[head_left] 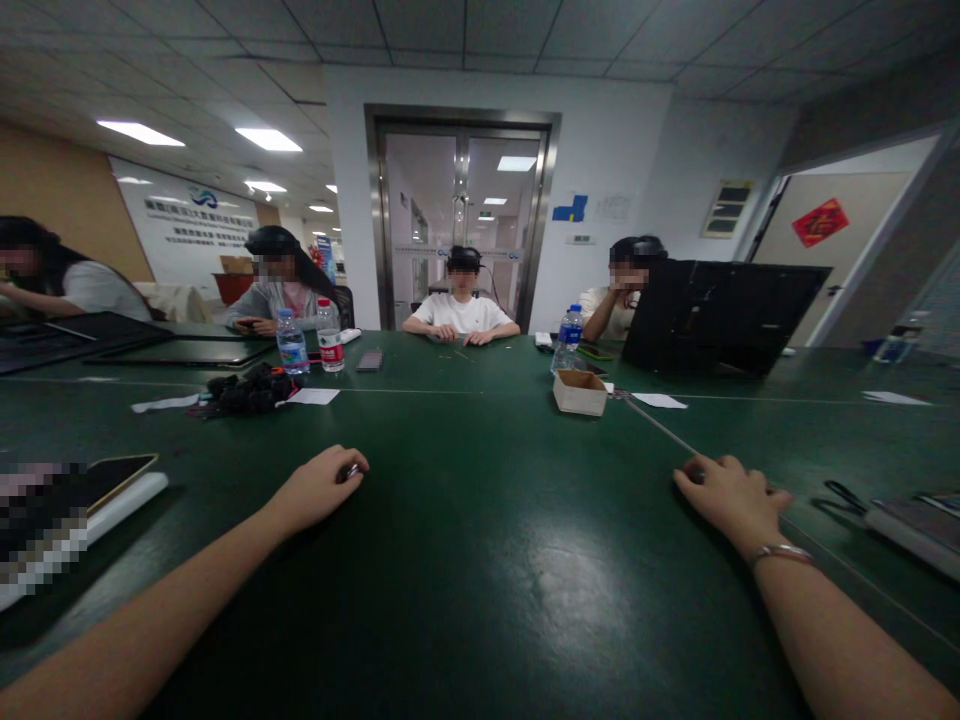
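My left hand (321, 488) rests on the green table (465, 530), left of the middle, its fingers curled. A small shiny thing (351, 472) shows at those fingers, too small to name. On the right side of the table lies my right hand (731, 498), closed, with a bracelet (784, 552) on its wrist. Something small and dark (699, 478) shows between its thumb and fingers; its kind cannot be made out. Beyond the right hand stands an open cardboard box (580, 398), apart from it.
Water bottles (292, 345) and a bundle of black gear (255, 390) lie far left. Phones (120, 480) are at the near left. A black monitor (720, 315) stands far right; a grey object (911, 530) lies near right. Several people sit around the table.
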